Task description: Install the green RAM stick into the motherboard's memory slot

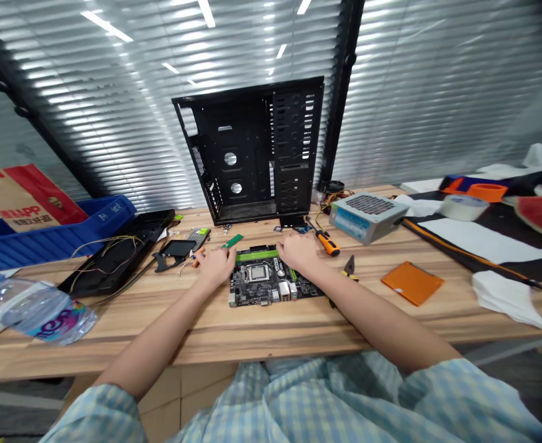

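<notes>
A black motherboard (266,289) with lime-green memory slots and a processor in its socket lies flat on the table before me. My left hand (217,266) is closed at its far left corner, fingers curled against the edge. At the right end of the memory slots, my right hand (298,251) is closed with bent fingers on the board; the fingertips are partly hidden. A green memory stick (232,241) shows just beyond my left fingers; I cannot tell whether they touch it. Pliers (349,266) lie partly under my right forearm, and an orange-handled screwdriver (328,243) rests beyond it.
An open black computer case (247,154) stands at the back against the blinds. To its right sits a power supply (367,215). An orange square pouch (413,283) lies at right. On the left are a water bottle (35,311), a blue bin (44,240) and a black panel (118,255) with wires.
</notes>
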